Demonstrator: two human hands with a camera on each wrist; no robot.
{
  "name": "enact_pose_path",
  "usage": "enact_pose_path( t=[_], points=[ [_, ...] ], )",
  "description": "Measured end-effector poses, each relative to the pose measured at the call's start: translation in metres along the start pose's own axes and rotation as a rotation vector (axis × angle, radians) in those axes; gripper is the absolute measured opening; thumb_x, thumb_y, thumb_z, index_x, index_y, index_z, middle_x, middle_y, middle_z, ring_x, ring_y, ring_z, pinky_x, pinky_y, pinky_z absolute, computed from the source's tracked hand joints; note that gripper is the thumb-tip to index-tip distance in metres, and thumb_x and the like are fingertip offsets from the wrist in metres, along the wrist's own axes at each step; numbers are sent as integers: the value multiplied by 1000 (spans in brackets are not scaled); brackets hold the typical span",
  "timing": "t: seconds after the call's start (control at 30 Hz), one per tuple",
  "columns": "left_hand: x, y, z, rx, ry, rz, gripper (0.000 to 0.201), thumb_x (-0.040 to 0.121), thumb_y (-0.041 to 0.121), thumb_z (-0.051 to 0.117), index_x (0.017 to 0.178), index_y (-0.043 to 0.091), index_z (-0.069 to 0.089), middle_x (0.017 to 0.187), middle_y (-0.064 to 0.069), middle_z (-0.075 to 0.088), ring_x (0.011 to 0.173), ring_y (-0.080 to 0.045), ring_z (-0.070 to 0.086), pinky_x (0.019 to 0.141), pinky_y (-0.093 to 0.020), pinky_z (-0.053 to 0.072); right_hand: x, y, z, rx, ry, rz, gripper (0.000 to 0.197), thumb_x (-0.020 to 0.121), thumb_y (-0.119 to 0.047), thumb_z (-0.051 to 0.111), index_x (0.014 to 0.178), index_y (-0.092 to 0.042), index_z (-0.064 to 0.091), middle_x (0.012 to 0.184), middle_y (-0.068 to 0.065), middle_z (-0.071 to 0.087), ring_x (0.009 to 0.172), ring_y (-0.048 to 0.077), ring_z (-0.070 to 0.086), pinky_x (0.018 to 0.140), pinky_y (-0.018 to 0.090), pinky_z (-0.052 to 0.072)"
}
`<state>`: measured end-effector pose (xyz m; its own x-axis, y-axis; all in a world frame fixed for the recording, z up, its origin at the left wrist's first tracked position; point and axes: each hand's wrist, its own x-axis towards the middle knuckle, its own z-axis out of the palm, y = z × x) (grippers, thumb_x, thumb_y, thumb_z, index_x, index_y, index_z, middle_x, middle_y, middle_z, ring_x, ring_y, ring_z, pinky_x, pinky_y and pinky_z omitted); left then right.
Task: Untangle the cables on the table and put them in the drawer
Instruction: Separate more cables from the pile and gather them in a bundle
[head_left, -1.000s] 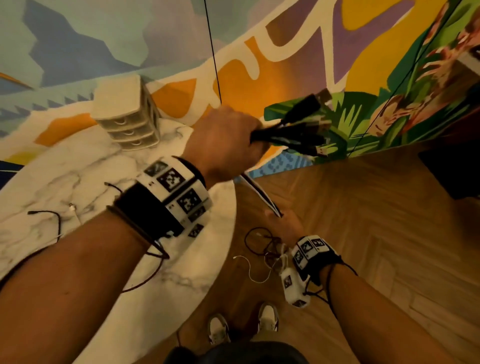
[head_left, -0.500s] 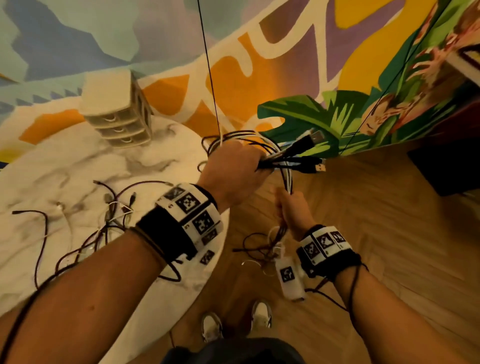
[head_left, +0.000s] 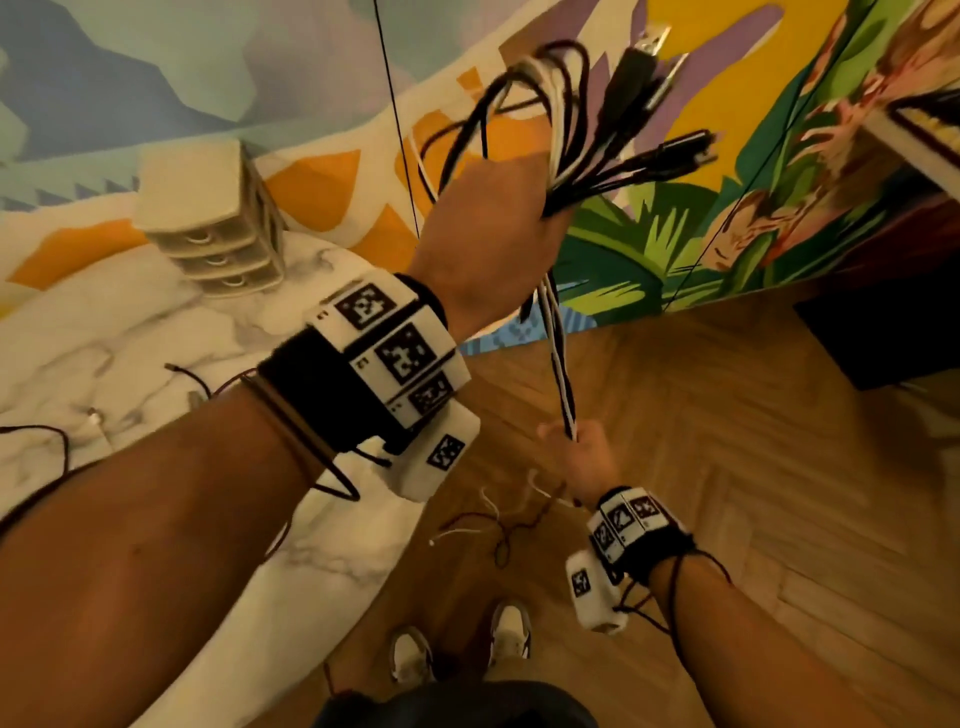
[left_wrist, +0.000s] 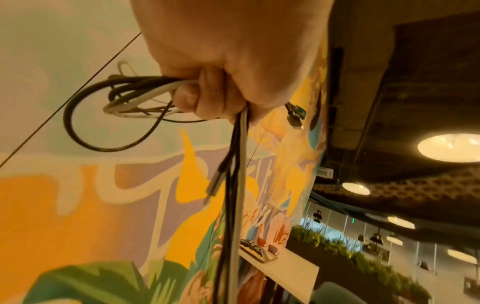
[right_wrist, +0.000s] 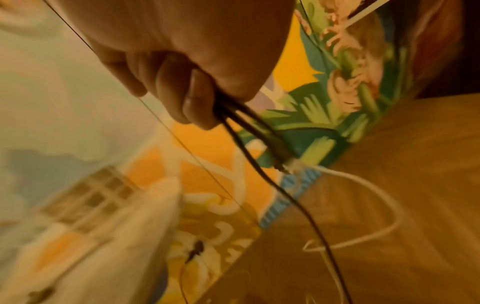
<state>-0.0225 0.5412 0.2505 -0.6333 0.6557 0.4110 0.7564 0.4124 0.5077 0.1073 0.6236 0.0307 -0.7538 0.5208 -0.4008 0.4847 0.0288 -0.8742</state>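
nearby, drawer unit (head_left: 208, 223) (shut) on marble table (head_left: 130, 332).

Left hand (head_left: 488, 228) raised, fingers (left_wrist: 197, 96) fisted; right hand (head_left: 587, 457) low, fingers (right_wrist: 192, 98) curled tight

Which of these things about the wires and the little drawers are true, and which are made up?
1. The left hand holds a bunch of cables up high. True.
2. The right hand is empty. False: its grip is on the cable strands hanging from the bunch.
3. The small drawer unit sits on the marble table. True.
4. All its drawers are pulled open. False: the three drawers look closed.
5. Some thin cables lie on the wooden floor. True.
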Motion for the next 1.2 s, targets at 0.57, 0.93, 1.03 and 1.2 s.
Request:
enact_pose_path(
  t=[0.57, 0.93, 1.03, 1.2],
  points=[
    [23, -16, -24, 197, 123, -52, 27, 97, 32, 43, 91, 9, 56, 76, 1, 50, 69, -21, 46, 61, -29, 32, 73, 67, -16, 255, 124, 557, 30, 94, -26, 47, 67, -13, 45, 59, 6, 48, 57, 26, 58, 46, 25, 38],
    [15, -37, -25, 192, 105, -186, 24, 98, 34, 43, 86, 13, 48, 76, -1, 47, 70, -22, 42, 60, -30, 27, 60, 76, -23, -575, 7, 517, 44, 99, -29, 40, 121, 6, 55, 123, 23, 58, 109, 39, 56, 88, 39, 48],
    [16, -31, -19, 153, 103, -177, 25, 98, 33, 43, 87, 12, 51, 75, 0, 48, 69, -21, 42, 59, -28, 26, 67, 68, -25, -588, -34, 484, 40, 98, -32, 44, 110, 3, 61, 113, 21, 62, 91, 33, 56, 80, 38, 47],
    [3, -32, 11, 45, 8, -167, 20, 98, 30, 44, 84, 15, 47, 68, 3, 49, 63, -20, 45, 54, -26, 24, 67, 47, -28, -637, -213, 209, 35, 91, -33, 58, 116, -9, 59, 99, 11, 65, 84, 24, 59, 76, 36, 47]
  ],
)
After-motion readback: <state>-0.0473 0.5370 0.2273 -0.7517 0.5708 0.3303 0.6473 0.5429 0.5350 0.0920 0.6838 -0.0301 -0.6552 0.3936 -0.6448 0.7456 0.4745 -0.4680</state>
